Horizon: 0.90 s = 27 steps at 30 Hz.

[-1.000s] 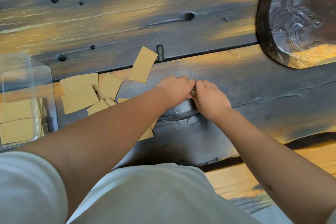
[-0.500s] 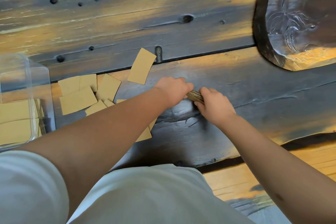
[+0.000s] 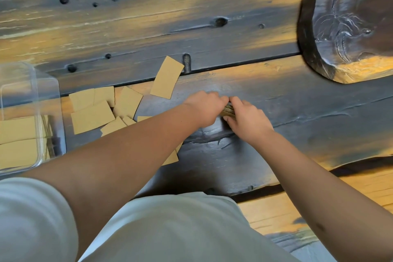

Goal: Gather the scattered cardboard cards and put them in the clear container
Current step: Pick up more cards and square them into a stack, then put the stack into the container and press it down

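Observation:
My left hand [image 3: 207, 108] and my right hand [image 3: 247, 119] meet at the middle of the dark wooden table, both gripping a small stack of cardboard cards [image 3: 228, 110] held on edge between them; only its corrugated edge shows. Several loose tan cards [image 3: 93, 116] lie scattered on the table to the left, and one card [image 3: 167, 77] lies apart, farther back. The clear container [image 3: 51, 110] stands at the left edge with several cards [image 3: 18, 140] lying flat inside. My left forearm hides part of the scattered cards.
A dark carved wooden slab [image 3: 348, 23] lies at the back right. The table [image 3: 276, 112] has knots, holes and a seam running across. Its front edge drops to a lighter wooden floor [image 3: 276, 212] at the lower right.
My hands have closed back together around the card stack after my right hand had drawn slightly away half a second ago. The scattered cards and the container have not moved.

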{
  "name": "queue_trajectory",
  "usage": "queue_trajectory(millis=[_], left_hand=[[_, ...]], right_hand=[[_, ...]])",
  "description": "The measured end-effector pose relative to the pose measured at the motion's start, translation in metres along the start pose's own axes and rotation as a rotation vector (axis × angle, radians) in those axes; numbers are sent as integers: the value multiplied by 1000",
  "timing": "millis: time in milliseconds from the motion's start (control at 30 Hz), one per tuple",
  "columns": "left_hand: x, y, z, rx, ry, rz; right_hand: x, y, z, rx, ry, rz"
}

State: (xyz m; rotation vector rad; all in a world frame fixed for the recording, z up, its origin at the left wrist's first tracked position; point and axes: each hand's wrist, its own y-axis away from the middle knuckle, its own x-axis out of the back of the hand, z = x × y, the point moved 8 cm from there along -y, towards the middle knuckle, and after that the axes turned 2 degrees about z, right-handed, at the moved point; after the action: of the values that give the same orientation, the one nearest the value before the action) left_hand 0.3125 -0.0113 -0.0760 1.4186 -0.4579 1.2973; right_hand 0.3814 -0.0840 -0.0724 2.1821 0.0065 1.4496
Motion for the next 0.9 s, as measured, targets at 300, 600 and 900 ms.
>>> queue_trajectory(millis=[300,600,900], left_hand=[[2,4,-2,55,-140,49],[-4,6,-1,22,85,-4],[11,43,-9,38,14,89]], right_hand=[[3,-6,7,-95,163,-32],[-2,-4,-2,-103,50,-67],[8,4,-34,62,222,-46]])
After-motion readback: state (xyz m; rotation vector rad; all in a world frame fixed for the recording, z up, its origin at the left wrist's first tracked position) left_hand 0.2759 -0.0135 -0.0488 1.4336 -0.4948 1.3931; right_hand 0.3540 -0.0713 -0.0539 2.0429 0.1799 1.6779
